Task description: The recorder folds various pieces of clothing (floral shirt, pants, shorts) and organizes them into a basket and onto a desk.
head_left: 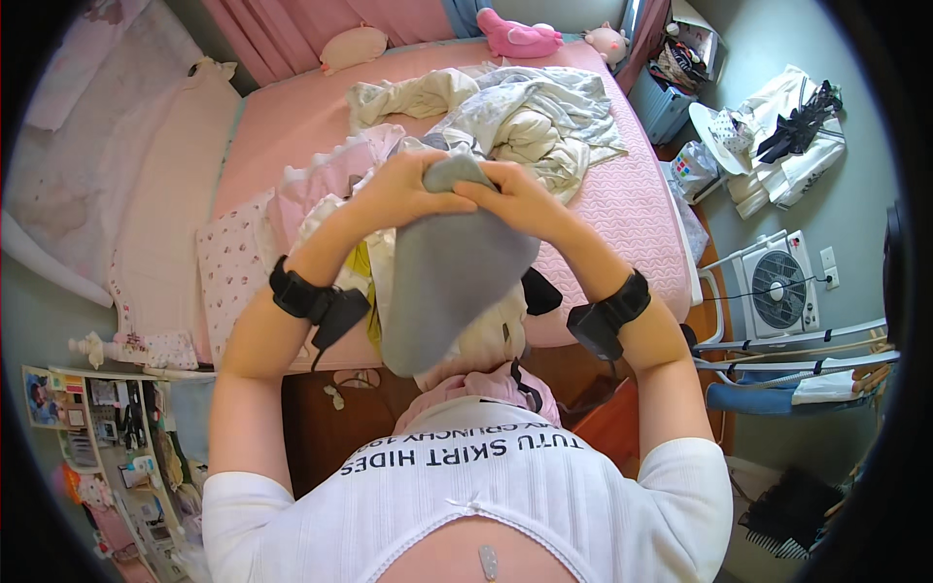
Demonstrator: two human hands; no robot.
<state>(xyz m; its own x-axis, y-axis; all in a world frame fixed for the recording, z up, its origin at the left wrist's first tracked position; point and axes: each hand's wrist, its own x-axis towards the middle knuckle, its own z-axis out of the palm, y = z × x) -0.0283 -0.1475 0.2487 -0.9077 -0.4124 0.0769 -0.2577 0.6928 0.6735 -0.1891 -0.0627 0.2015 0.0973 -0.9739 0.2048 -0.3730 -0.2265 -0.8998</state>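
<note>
Left hand (403, 189) and right hand (515, 199), raised side by side, each pinching the top edge of a soft grey fabric garment (447, 282), fingers curled shut over the bunched hem. Garment hanging freely below both hands, held up in the air so that its weight draws it flat; upper edge gathered between the two hands, body draping down between the forearms toward the chest. Black strap bands (301, 296) worn on both wrists. Beyond the hands, a pink quilted bed (632, 204): pale pink and cream clothes (330, 180) heaped at its near edge directly behind the garment, a crumpled white and grey pile of laundry (525, 112) toward the middle, pink plush toys (520, 37) along the far edge. White box fan (777, 287) on the floor off the bed's right edge.
</note>
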